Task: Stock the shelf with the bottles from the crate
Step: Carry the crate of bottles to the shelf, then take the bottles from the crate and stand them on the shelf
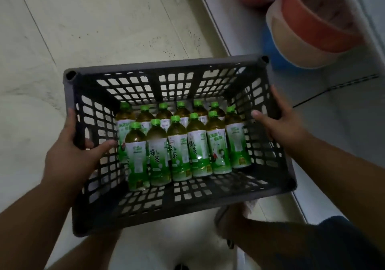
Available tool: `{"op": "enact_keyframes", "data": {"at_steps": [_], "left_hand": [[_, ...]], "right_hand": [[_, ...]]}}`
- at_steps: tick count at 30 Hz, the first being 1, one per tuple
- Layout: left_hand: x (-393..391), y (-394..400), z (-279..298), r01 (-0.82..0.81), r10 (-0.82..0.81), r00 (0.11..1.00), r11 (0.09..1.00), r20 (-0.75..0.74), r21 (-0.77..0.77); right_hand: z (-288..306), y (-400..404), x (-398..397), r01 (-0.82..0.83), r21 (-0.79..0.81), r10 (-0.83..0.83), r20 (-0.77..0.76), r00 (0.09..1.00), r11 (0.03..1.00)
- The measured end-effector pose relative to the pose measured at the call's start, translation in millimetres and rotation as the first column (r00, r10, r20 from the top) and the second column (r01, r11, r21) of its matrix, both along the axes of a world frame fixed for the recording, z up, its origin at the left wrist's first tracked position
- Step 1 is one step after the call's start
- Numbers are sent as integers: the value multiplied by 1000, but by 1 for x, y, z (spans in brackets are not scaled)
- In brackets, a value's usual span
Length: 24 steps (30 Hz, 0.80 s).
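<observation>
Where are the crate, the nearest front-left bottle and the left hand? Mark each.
crate (166,66): head view, on the far rim.
front-left bottle (136,155): head view, on its label.
left hand (68,157): head view, on the back of the hand gripping the crate's left wall.

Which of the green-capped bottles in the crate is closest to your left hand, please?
The front-row bottle at the left end; it stands beside the crate wall where the left hand grips, its thumb almost touching it.

Dark lattice crate — green-capped tea bottles upright inside.
</observation>
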<state>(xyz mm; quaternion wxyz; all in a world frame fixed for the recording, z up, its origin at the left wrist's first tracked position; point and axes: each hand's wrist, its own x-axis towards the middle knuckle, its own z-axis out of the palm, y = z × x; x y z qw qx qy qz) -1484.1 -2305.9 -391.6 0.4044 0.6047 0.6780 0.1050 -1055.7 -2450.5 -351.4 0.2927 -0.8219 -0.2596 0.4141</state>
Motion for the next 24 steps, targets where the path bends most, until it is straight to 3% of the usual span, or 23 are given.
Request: {"op": "enact_keyframes", "data": {"at_steps": [6,11,15,17,19,21,23,24], "left_hand": [[-13,-19,-61,-30,33,999,996,-31,82],[-8,-26,-56,12,16,992,975,-123,223],[-4,-28,-43,144,-109,973,975,-203,169],[-3,-32,-40,206,-149,937,966,-316,156],[-4,-37,-40,327,-181,864,912,-470,249],[-4,-38,-38,473,-257,796,829,-549,298],[-3,-36,-37,570,-340,726,784,-598,246],[-3,-36,-37,580,-357,715,782,-601,226]], "right_hand": [[-61,-6,7,-41,73,35,78,996,997],[-71,-11,15,-154,123,138,131,982,980],[-62,-20,7,-248,14,236,262,936,969],[-59,-25,0,-283,-93,297,394,870,955],[-53,-33,-14,-320,-177,365,509,780,931],[-49,-40,-35,-393,-154,405,581,706,906],[-51,-41,-62,-485,-125,465,560,686,866],[-55,-39,-79,-512,-101,493,478,727,853]]}}
